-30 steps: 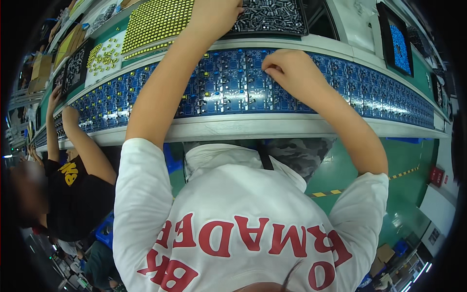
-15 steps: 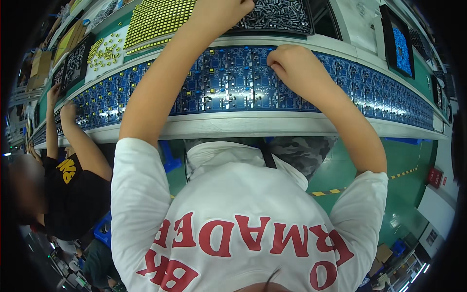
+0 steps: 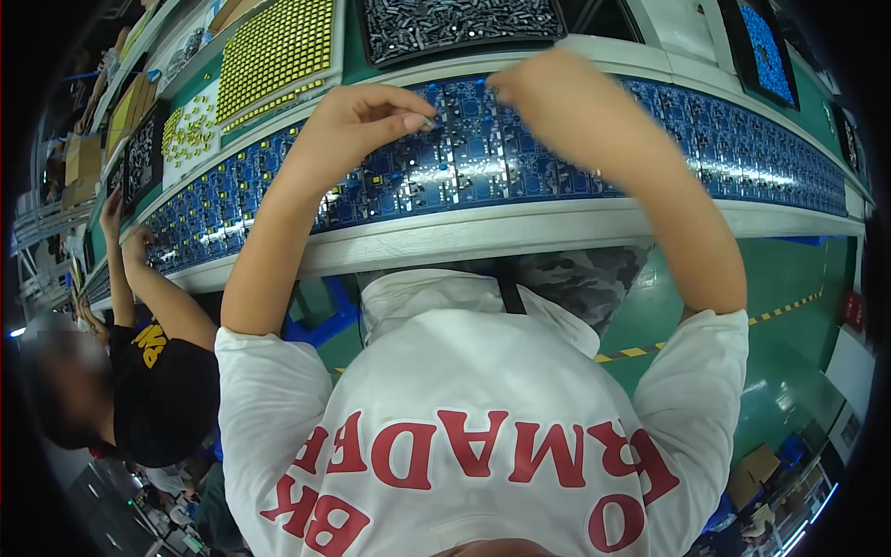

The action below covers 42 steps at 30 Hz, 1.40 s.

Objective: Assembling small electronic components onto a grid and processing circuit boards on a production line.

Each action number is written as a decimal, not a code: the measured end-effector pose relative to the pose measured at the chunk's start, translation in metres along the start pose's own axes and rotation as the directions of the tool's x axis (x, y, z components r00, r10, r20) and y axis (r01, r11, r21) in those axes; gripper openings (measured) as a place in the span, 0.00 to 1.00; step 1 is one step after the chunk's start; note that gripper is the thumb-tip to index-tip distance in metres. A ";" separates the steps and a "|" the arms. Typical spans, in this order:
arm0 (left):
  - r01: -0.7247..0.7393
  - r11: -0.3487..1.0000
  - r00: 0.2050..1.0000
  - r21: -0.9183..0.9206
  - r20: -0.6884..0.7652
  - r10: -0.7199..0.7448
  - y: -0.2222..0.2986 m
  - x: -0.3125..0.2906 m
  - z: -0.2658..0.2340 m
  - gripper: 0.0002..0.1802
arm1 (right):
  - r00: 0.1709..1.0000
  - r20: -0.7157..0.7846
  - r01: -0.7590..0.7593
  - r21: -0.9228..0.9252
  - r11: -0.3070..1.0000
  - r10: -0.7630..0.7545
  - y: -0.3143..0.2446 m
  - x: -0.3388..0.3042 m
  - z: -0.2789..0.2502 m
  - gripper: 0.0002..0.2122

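A long row of blue circuit boards (image 3: 455, 179) runs across the bench in front of me. Above it, left of the middle, my left hand (image 3: 357, 123) is closed, thumb and forefinger pinching a small grey electronic component (image 3: 427, 123). My right hand (image 3: 557, 97) hovers over the boards' far edge, smeared by motion, so what its fingers hold is hidden. Beyond the boards stands a black tray (image 3: 560, 20) heaped with small dark metallic components. Some boards carry yellow square parts, more of them toward the left.
Yellow square parts (image 3: 278, 51) lie in rows at the back left, with loose ones on a white sheet (image 3: 212, 97) beside them. A black tray of blue parts (image 3: 763, 51) stands far right. At the left, a co-worker in a black shirt (image 3: 167, 390) reaches over the same boards.
My left hand has come back from the dark component tray to the boards with a small component in its pinch. My right hand has lifted toward the boards' far edge.
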<state>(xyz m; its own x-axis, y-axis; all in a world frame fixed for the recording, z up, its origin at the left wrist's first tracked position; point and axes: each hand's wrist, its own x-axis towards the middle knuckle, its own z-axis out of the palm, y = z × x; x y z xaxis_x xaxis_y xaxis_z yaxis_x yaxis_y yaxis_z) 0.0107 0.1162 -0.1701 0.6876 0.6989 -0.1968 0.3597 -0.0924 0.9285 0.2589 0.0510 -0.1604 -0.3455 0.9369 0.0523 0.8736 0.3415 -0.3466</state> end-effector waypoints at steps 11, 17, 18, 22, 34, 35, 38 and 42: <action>-0.402 0.637 0.888 0.658 0.109 0.447 -0.001 0.000 0.040 0.08 | 0.460 -0.706 -0.788 -0.045 0.615 0.538 0.382 -0.113 -0.077 0.19; -0.387 0.420 0.884 0.821 0.201 0.421 0.002 0.000 0.046 0.09 | 0.674 -0.506 -0.681 -0.146 0.717 0.537 0.477 -0.103 -0.042 0.17; -0.352 0.408 0.905 0.842 0.195 0.378 0.004 -0.002 0.047 0.09 | 0.685 -0.489 -0.661 -0.104 0.743 0.540 0.488 -0.085 -0.012 0.17; -0.480 0.395 0.799 0.783 0.204 0.566 -0.006 0.000 0.050 0.09 | 0.611 -0.591 -0.752 -0.226 0.619 0.526 0.633 -0.213 -0.137 0.17; -0.444 0.268 0.805 0.855 0.250 0.538 0.001 -0.002 0.052 0.09 | 0.533 -0.653 -0.774 -0.119 0.622 0.538 0.402 -0.137 -0.081 0.17; -0.437 0.270 0.818 0.858 0.254 0.517 0.001 -0.002 0.052 0.09 | 0.529 -0.660 -0.773 -0.115 0.624 0.533 0.387 -0.130 -0.081 0.17; -0.442 0.270 0.829 0.855 0.275 0.487 0.007 0.001 0.052 0.10 | 0.497 -0.690 -0.789 -0.107 0.605 0.526 0.355 -0.133 -0.091 0.17; -0.455 0.252 0.835 0.854 0.312 0.452 0.004 0.004 0.050 0.10 | 0.478 -0.712 -0.791 -0.094 0.604 0.515 0.346 -0.127 -0.091 0.17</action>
<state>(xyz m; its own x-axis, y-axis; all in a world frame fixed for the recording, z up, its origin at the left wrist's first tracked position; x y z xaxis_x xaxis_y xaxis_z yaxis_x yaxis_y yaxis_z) 0.0462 0.0836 -0.1832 0.9340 0.3209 0.1574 0.3162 -0.9471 0.0548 0.6357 0.0571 -0.2015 0.5286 0.6764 0.5129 0.8335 -0.5282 -0.1623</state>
